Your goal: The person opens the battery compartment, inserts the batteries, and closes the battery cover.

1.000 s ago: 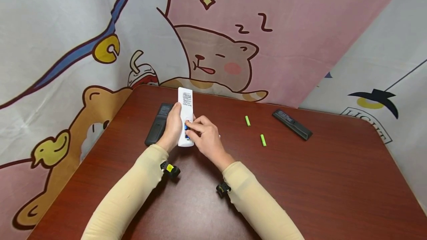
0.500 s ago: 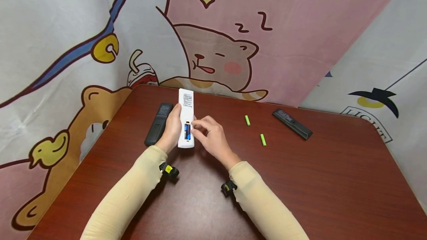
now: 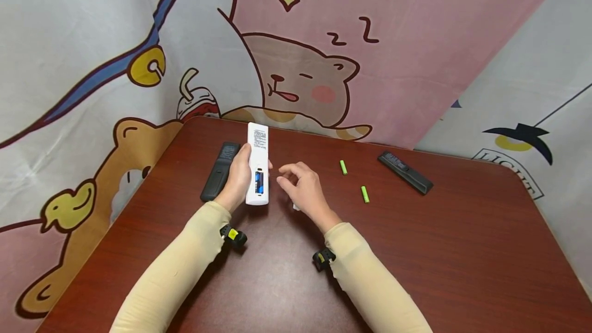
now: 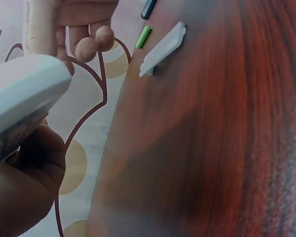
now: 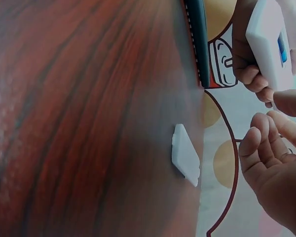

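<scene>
My left hand (image 3: 237, 179) grips a white remote control (image 3: 258, 155), its printed back turned up. The battery compartment lies uncovered, with blue batteries (image 3: 259, 182) inside. To the right of the remote, my right hand (image 3: 304, 187) hovers above the table with loosely bent fingers and nothing between thumb and fingertips. Beneath that hand a white battery cover (image 5: 186, 155) rests on the table; in the head view the hand hides most of it. The left wrist view shows the same cover (image 4: 165, 47) beside a green battery (image 4: 144, 37).
A black remote (image 3: 221, 172) lies face down just left of my left hand. Two green batteries (image 3: 343, 167) are on the brown table (image 3: 444, 240) to the right, and another black remote (image 3: 405, 172) lies beyond them. A cartoon-printed cloth hangs behind the table.
My right hand has drawn away rightward from the compartment, its fingers leaving the batteries and then the remote's edge. The blue batteries have come into full view. My left hand keeps its hold.
</scene>
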Available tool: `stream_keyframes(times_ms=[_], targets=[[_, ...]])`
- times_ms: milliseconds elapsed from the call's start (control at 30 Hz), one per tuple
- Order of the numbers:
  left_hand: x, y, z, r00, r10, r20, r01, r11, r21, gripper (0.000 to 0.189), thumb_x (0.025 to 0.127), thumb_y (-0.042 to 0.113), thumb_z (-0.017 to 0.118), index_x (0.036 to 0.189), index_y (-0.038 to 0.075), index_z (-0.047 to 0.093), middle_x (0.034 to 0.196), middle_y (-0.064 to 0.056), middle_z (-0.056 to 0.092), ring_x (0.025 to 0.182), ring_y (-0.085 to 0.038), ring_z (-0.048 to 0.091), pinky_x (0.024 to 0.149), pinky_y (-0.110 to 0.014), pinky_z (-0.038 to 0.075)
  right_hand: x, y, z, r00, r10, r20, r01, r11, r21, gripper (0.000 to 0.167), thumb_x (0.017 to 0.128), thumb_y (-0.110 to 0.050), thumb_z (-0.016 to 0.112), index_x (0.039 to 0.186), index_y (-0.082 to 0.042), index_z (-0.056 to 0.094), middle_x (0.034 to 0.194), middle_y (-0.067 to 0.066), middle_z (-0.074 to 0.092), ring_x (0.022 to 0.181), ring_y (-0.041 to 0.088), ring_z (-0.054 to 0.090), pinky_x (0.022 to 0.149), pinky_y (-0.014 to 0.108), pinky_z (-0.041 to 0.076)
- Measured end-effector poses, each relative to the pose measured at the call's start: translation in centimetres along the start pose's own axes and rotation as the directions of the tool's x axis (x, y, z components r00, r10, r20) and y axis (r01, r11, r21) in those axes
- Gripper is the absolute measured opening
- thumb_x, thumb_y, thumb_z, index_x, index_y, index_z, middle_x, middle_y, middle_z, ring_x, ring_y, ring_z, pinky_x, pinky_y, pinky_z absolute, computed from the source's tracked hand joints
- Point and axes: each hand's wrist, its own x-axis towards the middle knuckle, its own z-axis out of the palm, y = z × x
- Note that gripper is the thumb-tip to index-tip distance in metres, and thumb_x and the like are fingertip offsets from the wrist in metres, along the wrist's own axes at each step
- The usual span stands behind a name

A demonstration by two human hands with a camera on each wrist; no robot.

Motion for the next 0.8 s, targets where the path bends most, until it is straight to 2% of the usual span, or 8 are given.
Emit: stream_keyframes(times_ms=[267,433,667,800], targets=[[-0.1,0.2,0.1,1.0,-0.015,0.004,0.015,1.0,0.011,0.045,0.114,0.037,0.017,0.133,0.006,0.043,0.083,-0.012,0.064,0.063,-0.015,0.058,0.06,-0.028,0.05,-0.1,0.6,-0.4,0.997,0.076,0.028,-0.075,0.997,-0.025,0.02,0.09,-0.008,0.076,0.108,0.001,0.073,0.09,0.011,0.066,0.079,0.024,0.064,0.072,0.032,0.051],[-0.1,0.2,0.1,1.0,-0.016,0.005,0.016,1.0,0.014,0.047,0.114,0.036,0.016,0.137,0.005,0.043,0.082,-0.01,0.064,0.063,-0.015,0.058,0.06,-0.028,0.05,-0.1,0.9,-0.8,0.99,0.135,0.049,-0.131,0.988,-0.087,0.022,0.089,-0.01,0.077,0.108,0.001,0.072,0.089,0.01,0.065,0.081,0.026,0.064,0.074,0.037,0.053],[-0.2,0.2,0.2,0.999,-0.031,0.018,0.03,0.999,0.034,0.05,0.113,0.039,0.017,0.148,0.011,0.039,0.09,-0.018,0.064,0.063,-0.017,0.059,0.058,-0.03,0.05,-0.3,1.2,-1.3,0.968,0.237,0.083,-0.213,0.95,-0.227,0.022,0.09,-0.015,0.078,0.106,-0.002,0.073,0.097,0.011,0.065,0.09,0.028,0.064,0.08,0.043,0.054],[-0.1,0.1,0.3,0.999,-0.029,0.017,0.029,0.999,0.039,0.049,0.114,0.039,0.017,0.145,0.01,0.041,0.092,-0.02,0.064,0.064,-0.017,0.059,0.059,-0.03,0.05,-0.4,1.3,-1.3,0.955,0.287,0.079,-0.252,0.921,-0.297,0.025,0.089,-0.017,0.079,0.108,-0.003,0.072,0.104,0.013,0.064,0.095,0.031,0.065,0.084,0.047,0.054]])
